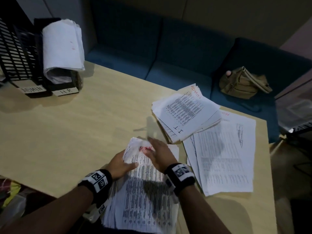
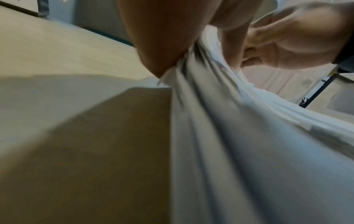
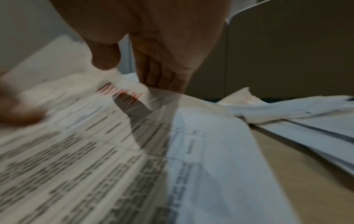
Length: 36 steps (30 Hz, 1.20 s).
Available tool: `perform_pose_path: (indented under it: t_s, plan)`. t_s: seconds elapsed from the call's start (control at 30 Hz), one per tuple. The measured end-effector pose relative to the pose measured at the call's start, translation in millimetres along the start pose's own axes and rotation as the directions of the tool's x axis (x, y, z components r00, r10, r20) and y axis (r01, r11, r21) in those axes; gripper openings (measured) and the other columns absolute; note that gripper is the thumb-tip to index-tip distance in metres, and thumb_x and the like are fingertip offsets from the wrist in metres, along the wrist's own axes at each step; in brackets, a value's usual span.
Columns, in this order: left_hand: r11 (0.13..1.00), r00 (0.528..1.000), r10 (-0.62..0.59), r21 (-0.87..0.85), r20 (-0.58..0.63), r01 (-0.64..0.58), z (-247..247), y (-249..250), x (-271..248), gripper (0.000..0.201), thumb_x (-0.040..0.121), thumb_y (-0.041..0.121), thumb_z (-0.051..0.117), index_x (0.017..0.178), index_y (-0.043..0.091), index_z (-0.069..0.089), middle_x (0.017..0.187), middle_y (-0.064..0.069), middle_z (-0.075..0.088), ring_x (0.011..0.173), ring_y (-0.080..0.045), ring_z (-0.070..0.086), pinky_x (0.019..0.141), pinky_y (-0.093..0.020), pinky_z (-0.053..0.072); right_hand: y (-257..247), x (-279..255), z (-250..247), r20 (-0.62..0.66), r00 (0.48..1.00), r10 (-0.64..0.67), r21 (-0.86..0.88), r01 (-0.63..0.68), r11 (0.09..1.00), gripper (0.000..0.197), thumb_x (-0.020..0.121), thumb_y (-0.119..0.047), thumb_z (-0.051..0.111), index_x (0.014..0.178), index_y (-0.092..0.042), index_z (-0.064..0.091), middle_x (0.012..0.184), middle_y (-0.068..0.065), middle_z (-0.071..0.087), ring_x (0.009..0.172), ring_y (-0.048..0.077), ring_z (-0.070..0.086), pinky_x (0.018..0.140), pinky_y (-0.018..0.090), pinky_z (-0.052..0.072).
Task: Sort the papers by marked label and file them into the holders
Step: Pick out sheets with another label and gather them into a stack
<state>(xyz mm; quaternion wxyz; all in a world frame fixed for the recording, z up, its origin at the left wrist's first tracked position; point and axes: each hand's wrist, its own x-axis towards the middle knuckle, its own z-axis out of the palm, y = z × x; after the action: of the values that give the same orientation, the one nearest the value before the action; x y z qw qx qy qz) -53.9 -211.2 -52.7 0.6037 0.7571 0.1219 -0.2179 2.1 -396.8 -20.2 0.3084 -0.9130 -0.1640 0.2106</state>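
Head view: my left hand (image 1: 120,163) grips the ADMIN stack (image 1: 143,188) at 6 o'clock on the tabletop (image 1: 70,135) to steady it; right hand (image 1: 159,153), fingers straight, presses the top sheet flat. ADMIN holder (image 1: 18,61) waits at 10 o'clock.

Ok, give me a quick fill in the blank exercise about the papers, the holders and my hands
1. The red label on the stack under both hands reads ____.
2. Rolled papers stand in the holder labelled ____.
3. The black label on the top sheet of the far pile reads ____.
4. The left hand grips the stack's ____ edge.

Missing words: ADMIN; HR; I.T; left
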Motion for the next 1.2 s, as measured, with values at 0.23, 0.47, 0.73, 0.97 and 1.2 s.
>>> perform_pose_path:
  t_s: [0.23,0.47,0.73,0.97,1.2]
  plan:
    - [0.984,0.985,-0.102,0.129,-0.137,0.120,-21,-4,8,0.046,0.083,0.016,0.069,0.127,0.019,0.056,0.118,0.001,0.065,0.110,-0.023,0.059,0.099,-0.040,0.045,158,-53,-89,-0.530,0.561,0.636,0.146,-0.678,0.721,0.061,0.082,-0.034,0.066,0.135,-0.014,0.045,0.143,0.015,0.041,0.134,0.031,0.036,0.108,0.048,0.033]
    - [0.970,0.981,-0.176,0.156,-0.080,0.186,-25,4,17,0.042,0.087,0.005,0.063,0.127,0.010,0.053,0.109,-0.004,0.061,0.105,-0.025,0.056,0.091,-0.033,0.041,229,-142,-108,-0.406,0.413,0.815,0.162,-0.845,0.509,0.098,0.056,-0.023,0.088,0.135,-0.011,0.033,0.128,0.021,0.054,0.117,0.042,0.052,0.096,0.055,0.045]
    - [0.958,0.979,-0.182,0.207,-0.090,0.197,-24,7,16,0.043,0.087,0.006,0.062,0.129,0.011,0.053,0.112,-0.006,0.061,0.105,-0.025,0.056,0.096,-0.038,0.042,216,-135,-100,-0.366,0.605,0.707,-0.024,-0.765,0.643,0.091,0.057,-0.030,0.088,0.134,-0.008,0.045,0.140,0.017,0.043,0.128,0.033,0.040,0.106,0.045,0.039]
    - [0.960,0.977,-0.188,0.194,-0.099,0.204,-25,5,15,0.045,0.086,0.007,0.064,0.129,0.012,0.053,0.122,-0.009,0.063,0.106,-0.025,0.058,0.096,-0.036,0.042,193,-91,-106,-0.400,0.573,0.715,0.171,-0.720,0.673,0.081,0.073,-0.033,0.078,0.140,-0.015,0.036,0.138,0.014,0.049,0.122,0.036,0.049,0.101,0.047,0.043]
    - [0.959,0.978,-0.194,0.196,-0.079,0.206,-25,4,17,0.044,0.087,0.008,0.062,0.130,0.014,0.052,0.119,-0.004,0.063,0.108,-0.024,0.057,0.098,-0.037,0.040,170,-95,-98,-0.298,0.628,0.719,0.185,-0.701,0.689,0.048,0.088,-0.010,0.053,0.134,-0.016,0.040,0.089,0.014,0.059,0.063,0.023,0.053,0.060,0.028,0.043]
